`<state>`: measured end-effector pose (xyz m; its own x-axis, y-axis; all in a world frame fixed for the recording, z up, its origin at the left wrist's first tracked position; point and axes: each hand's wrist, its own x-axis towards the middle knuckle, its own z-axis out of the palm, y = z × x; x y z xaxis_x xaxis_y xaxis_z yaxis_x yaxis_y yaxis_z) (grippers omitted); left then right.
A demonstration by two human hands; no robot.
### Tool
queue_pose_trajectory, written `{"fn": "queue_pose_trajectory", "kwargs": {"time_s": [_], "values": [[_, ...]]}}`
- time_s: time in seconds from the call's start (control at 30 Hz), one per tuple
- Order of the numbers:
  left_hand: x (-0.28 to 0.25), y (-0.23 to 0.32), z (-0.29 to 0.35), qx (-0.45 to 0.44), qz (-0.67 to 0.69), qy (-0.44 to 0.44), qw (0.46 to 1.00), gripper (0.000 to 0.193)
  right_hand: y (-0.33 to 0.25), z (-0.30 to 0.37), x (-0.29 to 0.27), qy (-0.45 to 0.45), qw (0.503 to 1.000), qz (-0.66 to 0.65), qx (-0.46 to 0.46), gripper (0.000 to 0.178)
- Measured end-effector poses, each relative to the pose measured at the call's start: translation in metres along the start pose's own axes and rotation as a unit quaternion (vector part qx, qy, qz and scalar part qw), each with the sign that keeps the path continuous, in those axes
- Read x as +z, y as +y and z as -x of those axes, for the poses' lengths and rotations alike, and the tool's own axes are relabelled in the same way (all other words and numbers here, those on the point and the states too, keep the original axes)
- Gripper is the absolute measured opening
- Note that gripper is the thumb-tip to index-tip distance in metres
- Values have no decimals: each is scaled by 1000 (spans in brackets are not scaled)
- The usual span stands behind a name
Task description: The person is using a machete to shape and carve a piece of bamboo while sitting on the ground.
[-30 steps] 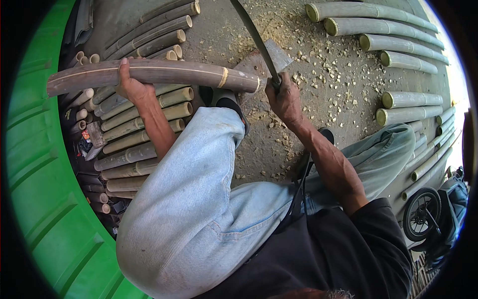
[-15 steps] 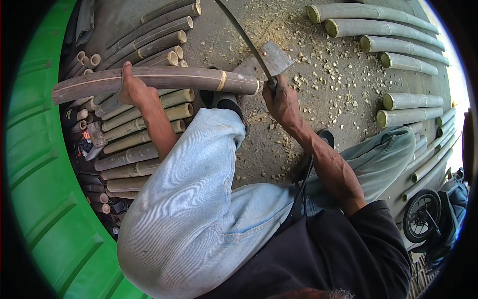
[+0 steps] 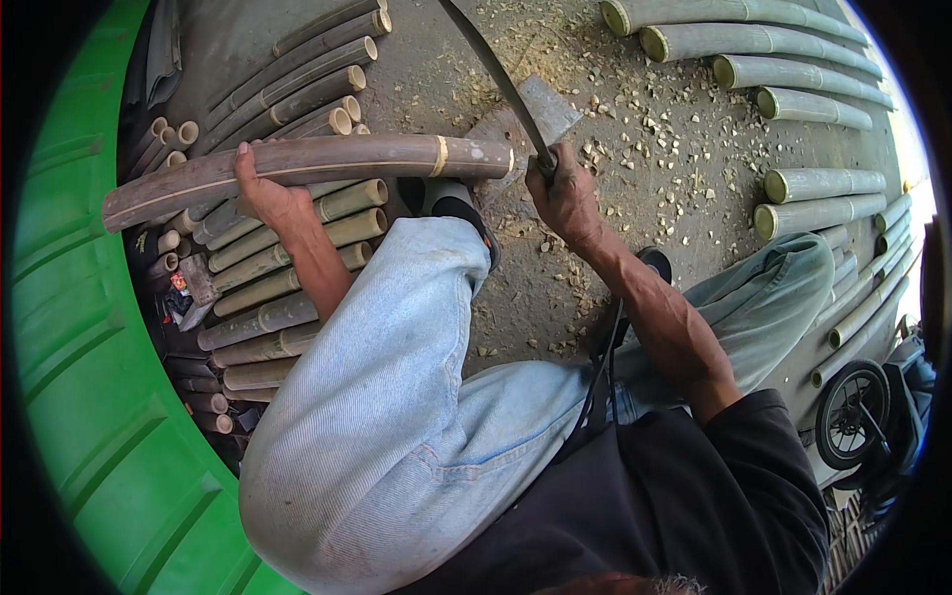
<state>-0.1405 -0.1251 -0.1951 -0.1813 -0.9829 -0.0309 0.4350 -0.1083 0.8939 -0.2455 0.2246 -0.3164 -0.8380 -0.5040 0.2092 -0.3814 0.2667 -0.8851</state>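
A brownish bamboo pole (image 3: 347, 159) lies crosswise in front of me, with a pale shaved ring near its right end. My left hand (image 3: 270, 198) is closed around it left of its middle, thumb on top. In my right hand (image 3: 567, 198) is the handle of a long dark machete (image 3: 501, 81), its blade slanting up and to the left. The blade stands apart from the pole's right end. Under the blade a flat grey block (image 3: 557, 109) rests on the ground, partly hidden by the blade and the pole.
Stacked bamboo poles (image 3: 263, 263) lie at left, beside a green corrugated panel (image 3: 74, 347). Wood chips (image 3: 645, 149) litter the ground. More cut poles (image 3: 783, 71) lie in a row at the far right. A wheel (image 3: 851, 415) shows at the lower right.
The bamboo pole has tilted slightly, its left end a little lower, and my left hand has turned with its thumb over the pole. My right hand has barely moved with the machete.
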Motion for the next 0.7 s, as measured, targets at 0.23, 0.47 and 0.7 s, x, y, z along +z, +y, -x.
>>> {"fn": "queue_pose_trajectory", "kwargs": {"time_s": [0.23, 0.47, 0.7], "values": [[3, 2, 0, 10, -14, -24, 1000, 38, -6, 5, -4, -146, 973, 115, 136, 22], [1, 0, 0, 13, -11, 1, 1000, 43, 19, 10, 4, -119, 981, 99, 118, 24], [2, 19, 11, -9, -76, 57, 995, 70, 34, 24, -4, -155, 965, 132, 166, 24]]}}
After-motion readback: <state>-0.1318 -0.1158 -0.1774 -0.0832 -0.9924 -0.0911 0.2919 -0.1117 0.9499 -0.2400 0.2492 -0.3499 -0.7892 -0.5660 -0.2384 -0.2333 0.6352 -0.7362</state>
